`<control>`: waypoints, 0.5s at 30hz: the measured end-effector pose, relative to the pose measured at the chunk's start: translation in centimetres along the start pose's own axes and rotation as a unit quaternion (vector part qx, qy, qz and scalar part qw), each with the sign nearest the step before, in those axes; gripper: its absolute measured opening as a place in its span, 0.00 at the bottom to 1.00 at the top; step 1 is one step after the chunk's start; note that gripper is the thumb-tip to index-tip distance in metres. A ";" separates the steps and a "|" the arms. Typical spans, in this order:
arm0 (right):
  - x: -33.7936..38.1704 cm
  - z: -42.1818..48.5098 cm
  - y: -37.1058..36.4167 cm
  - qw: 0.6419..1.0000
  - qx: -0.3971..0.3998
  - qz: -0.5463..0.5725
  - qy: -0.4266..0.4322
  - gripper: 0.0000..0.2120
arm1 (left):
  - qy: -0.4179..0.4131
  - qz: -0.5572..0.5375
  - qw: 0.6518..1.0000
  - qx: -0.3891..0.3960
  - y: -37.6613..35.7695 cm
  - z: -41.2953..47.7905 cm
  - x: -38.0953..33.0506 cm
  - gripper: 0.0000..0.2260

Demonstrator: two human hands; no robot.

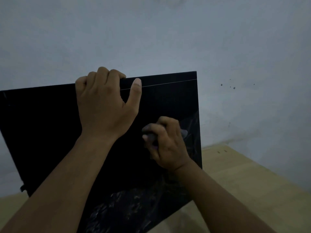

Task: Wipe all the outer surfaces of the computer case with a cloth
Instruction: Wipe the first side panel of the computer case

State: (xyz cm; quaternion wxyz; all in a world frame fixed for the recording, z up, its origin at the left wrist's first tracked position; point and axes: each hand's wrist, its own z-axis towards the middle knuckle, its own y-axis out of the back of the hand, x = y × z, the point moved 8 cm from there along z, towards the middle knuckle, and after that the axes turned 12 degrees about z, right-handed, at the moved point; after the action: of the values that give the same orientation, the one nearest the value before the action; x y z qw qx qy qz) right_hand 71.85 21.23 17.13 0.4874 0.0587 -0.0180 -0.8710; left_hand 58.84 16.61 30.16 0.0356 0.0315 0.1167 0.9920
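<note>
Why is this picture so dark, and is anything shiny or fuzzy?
Head view: dim, bluish light, so the computer case looks nearly solid black; head view: faint pale reflections on its lower and right parts, no strong glare; head view: the cloth in the right hand looks smeared, the left hand on the top edge sharper.

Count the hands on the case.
2: the left hand grips the top edge of the computer case; the right hand holds a cloth against its side panel, lower right. No others visible.
</note>
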 end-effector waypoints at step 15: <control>-0.4 -1.9 0.1 0.995 0.074 -0.058 0.023 0.12 | -0.005 0.029 0.999 -0.021 -0.3 -0.2 0.0 0.22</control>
State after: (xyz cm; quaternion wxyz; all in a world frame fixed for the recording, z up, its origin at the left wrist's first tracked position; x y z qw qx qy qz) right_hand 72.37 21.55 15.30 0.4310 0.1152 -0.0676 -0.8924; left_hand 58.87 16.80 29.86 0.0085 0.0395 0.0948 0.9947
